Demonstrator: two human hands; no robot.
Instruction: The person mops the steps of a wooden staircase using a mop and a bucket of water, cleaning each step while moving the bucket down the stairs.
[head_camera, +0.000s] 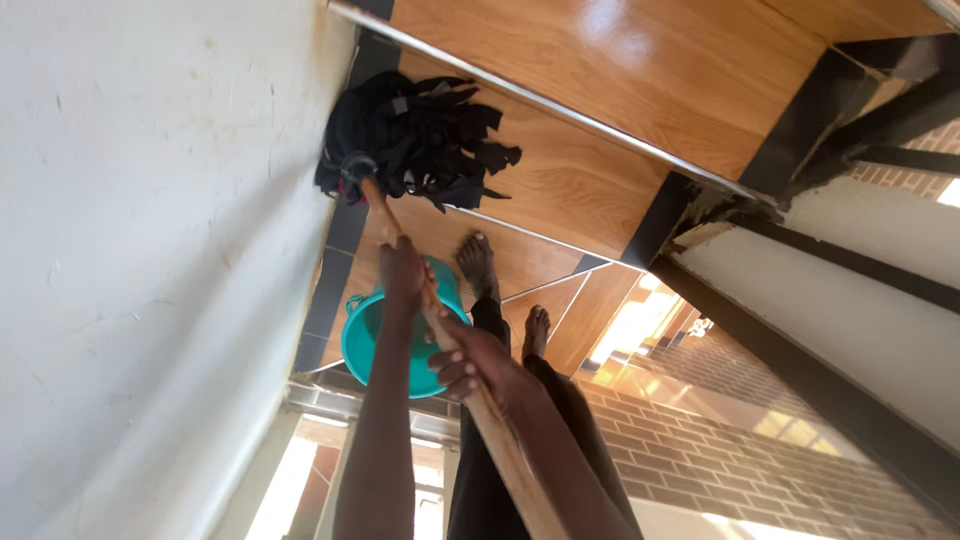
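Observation:
I hold a mop by its wooden handle (495, 430) with both hands. My left hand (402, 272) grips the handle higher up, nearer the mop head. My right hand (470, 358) grips it lower down, close to my body. The black rag mop head (420, 135) lies on a glossy wooden stair step (570, 185) against the white wall (140, 250). A teal bucket (362, 335) stands on the step below, just behind my hands. My bare feet (480, 262) stand on the steps beside the bucket.
The wooden stairs have metal nosing strips (560, 110) and black tile skirting (345, 225). A black metal railing (850, 260) runs along the right side. Brick paving (720, 450) and a sunlit floor lie further down.

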